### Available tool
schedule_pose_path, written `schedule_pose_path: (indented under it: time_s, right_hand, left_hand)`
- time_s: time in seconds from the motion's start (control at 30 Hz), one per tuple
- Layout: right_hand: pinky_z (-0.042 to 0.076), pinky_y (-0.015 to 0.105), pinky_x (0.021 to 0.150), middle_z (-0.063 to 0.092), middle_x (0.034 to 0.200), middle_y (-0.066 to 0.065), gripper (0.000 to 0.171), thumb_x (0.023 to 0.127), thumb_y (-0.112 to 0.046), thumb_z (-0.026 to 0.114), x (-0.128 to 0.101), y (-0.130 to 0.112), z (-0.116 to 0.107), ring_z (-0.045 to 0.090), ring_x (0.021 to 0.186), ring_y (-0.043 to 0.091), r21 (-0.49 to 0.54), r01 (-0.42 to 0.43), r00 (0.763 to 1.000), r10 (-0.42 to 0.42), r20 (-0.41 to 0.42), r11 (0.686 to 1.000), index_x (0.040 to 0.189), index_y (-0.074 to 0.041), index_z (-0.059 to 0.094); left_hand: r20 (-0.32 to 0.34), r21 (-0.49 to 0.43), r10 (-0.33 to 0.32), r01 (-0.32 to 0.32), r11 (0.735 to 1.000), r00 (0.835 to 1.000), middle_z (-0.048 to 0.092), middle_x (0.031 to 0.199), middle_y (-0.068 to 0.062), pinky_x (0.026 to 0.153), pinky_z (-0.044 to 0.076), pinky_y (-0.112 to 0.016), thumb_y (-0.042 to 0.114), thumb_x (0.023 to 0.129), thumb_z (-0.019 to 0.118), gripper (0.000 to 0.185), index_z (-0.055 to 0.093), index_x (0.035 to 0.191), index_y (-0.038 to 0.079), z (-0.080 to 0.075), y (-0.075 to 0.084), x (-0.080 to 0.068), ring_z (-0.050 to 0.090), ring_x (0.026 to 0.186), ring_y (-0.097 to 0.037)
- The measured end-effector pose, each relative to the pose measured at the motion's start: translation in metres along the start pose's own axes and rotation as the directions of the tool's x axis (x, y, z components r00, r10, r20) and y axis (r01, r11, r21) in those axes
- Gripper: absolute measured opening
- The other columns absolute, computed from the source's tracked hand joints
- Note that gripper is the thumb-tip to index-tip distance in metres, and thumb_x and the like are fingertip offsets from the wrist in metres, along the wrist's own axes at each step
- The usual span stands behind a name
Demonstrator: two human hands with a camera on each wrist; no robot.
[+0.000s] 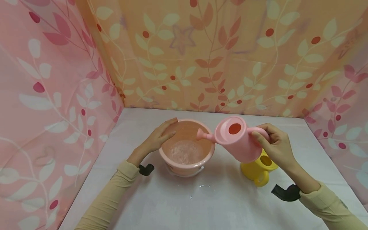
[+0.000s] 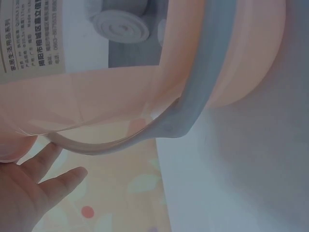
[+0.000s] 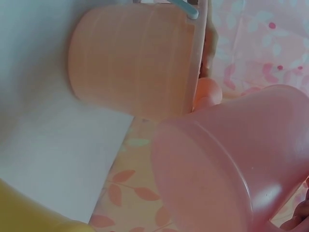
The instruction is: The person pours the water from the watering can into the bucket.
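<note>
A: Eyes on the peach bucket [image 1: 184, 166], our landmark! Where's the pink watering can [image 1: 244, 140]?

B: Up in the air to the bucket's right, tilted, its spout reaching over the right rim and the flared rose [image 1: 200, 134] above the bucket's opening!

A: And who has hold of it?

B: The right hand [image 1: 276, 143], out to the bucket's right, fingers curled round the handle, thumb on top. A firm grasp!

A: The left hand [image 1: 159, 135]?

B: At the bucket's left rim! Fingers stretched out and resting there, thumb spread apart, not clenched at all.

A: Look inside the bucket: water [image 1: 184, 151], its surface rippled and frothy!

B: The left-wrist view gives us the bucket's outside: a grey bail handle [image 2: 207, 63] hanging down against it, and a printed label [image 2: 34, 38] on its wall.

A: What else is about?

B: A yellow can [image 1: 248, 171] stands to the bucket's right, its loop handle toward the near side. It's on the same white table [image 1: 161, 204] as the bucket. In front of the bucket, small bright spots; drops or reflections, I can't tell. Behind it, a leafy patterned cloth [image 1: 211, 51]!
</note>
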State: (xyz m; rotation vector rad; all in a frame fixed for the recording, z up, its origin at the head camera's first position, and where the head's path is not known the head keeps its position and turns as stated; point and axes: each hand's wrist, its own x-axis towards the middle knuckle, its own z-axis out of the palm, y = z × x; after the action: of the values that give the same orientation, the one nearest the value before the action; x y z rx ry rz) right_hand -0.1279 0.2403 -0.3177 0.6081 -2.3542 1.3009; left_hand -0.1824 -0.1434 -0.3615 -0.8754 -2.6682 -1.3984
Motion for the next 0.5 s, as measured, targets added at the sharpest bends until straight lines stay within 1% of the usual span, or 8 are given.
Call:
schedule_pose_path:
  time_s: [0.1, 0.27, 0.33, 0.37, 0.5]
  right_hand:
    - [0.052, 0.013, 0.065, 0.061, 0.089, -0.011, 0.013, 0.084, 0.006, 0.061, 0.000, -0.001, 0.000, 0.060, 0.073, 0.002, 0.002, 0.010, 1.000, -0.010, 0.001, 1.000, 0.097, 0.003, 0.060]
    - [0.052, 0.012, 0.065, 0.062, 0.089, -0.011, 0.014, 0.083, 0.008, 0.061, -0.001, -0.003, 0.000, 0.060, 0.074, 0.003, 0.008, 0.024, 1.000, -0.024, 0.003, 1.000, 0.097, 0.003, 0.060]
    - [0.052, 0.012, 0.065, 0.062, 0.089, -0.011, 0.015, 0.083, 0.008, 0.061, -0.001, -0.004, 0.000, 0.059, 0.074, 0.003, 0.007, 0.029, 1.000, -0.029, 0.000, 1.000, 0.097, 0.003, 0.060]
    - [0.052, 0.012, 0.065, 0.062, 0.089, -0.012, 0.015, 0.083, 0.008, 0.061, -0.001, -0.004, 0.000, 0.059, 0.074, 0.003, 0.008, 0.030, 1.000, -0.030, 0.000, 1.000, 0.097, 0.003, 0.060]
    - [0.052, 0.012, 0.065, 0.062, 0.089, -0.012, 0.016, 0.082, 0.009, 0.062, -0.002, -0.004, 0.000, 0.059, 0.073, 0.003, 0.008, 0.039, 0.999, -0.039, -0.004, 0.999, 0.097, 0.004, 0.060]
  left_hand:
    - [-0.003, -0.007, 0.002, -0.002, 1.000, 1.000, 0.033, 0.147, -0.016, 0.112, 0.020, -0.050, 0.014, 0.096, 0.049, 0.049, 0.035, 0.141, 0.003, 0.001, -0.003, 0.000, 0.024, 0.139, -0.031]
    - [-0.021, -0.010, 0.022, -0.022, 1.000, 1.000, 0.034, 0.148, -0.012, 0.112, 0.019, -0.050, 0.017, 0.096, 0.050, 0.050, 0.034, 0.143, 0.009, 0.007, -0.027, 0.005, 0.023, 0.139, -0.026]
    - [-0.031, 0.001, 0.033, -0.033, 0.999, 0.999, 0.034, 0.148, -0.008, 0.112, 0.019, -0.049, 0.019, 0.096, 0.051, 0.050, 0.035, 0.143, 0.013, 0.010, -0.038, 0.006, 0.023, 0.139, -0.023]
    - [-0.033, 0.009, 0.039, -0.039, 0.999, 0.999, 0.034, 0.148, -0.006, 0.113, 0.020, -0.047, 0.021, 0.096, 0.051, 0.050, 0.035, 0.143, 0.015, 0.010, -0.041, 0.007, 0.024, 0.139, -0.021]
    - [-0.033, 0.029, 0.048, -0.047, 0.998, 0.998, 0.035, 0.147, 0.002, 0.113, 0.022, -0.044, 0.026, 0.096, 0.051, 0.050, 0.034, 0.143, 0.020, 0.011, -0.045, 0.008, 0.025, 0.139, -0.016]
